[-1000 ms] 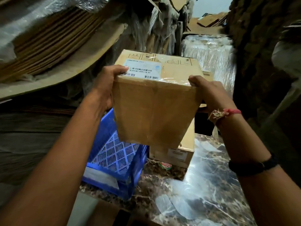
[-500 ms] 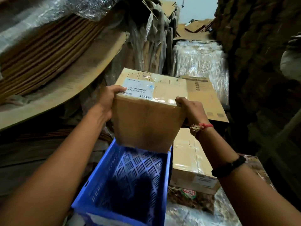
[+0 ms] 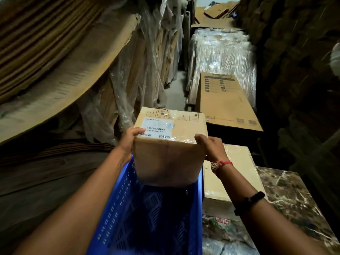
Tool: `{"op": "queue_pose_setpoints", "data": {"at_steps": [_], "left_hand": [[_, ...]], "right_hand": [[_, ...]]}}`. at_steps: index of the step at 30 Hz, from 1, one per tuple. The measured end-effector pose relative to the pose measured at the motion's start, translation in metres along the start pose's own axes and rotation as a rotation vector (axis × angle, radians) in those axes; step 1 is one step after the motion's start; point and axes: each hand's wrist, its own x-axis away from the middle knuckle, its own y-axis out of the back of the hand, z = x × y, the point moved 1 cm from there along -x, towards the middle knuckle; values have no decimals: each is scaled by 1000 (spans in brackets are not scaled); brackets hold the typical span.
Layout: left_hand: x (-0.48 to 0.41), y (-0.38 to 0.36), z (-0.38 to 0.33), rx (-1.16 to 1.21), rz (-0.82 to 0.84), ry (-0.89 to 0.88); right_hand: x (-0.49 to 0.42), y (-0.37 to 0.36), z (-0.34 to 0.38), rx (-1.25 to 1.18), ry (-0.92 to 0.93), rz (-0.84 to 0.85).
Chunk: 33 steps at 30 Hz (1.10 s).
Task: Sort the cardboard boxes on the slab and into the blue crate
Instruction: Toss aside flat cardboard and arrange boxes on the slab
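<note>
- The cardboard box hangs over the far end of the blue crate, its bottom dipping inside.
- My left grip and right grip clamp its top near corners.
- A second box lies on the counter, just right of the crate.

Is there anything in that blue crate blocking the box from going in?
Nothing visible. The box, held by the left hand and right hand, is at the far end of the blue crate, whose visible inside looks empty.
</note>
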Motion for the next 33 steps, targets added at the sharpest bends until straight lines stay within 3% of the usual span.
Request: {"op": "queue_pose_setpoints", "data": {"at_steps": [13,33], "left_hand": [[-53,27,62,-7,-26,70],[-90,33,74,-75,-49,5]], "right_hand": [[-34,-22,-67,53,-61,-65],[-51,-31,-79,13,-38,-43]]}}
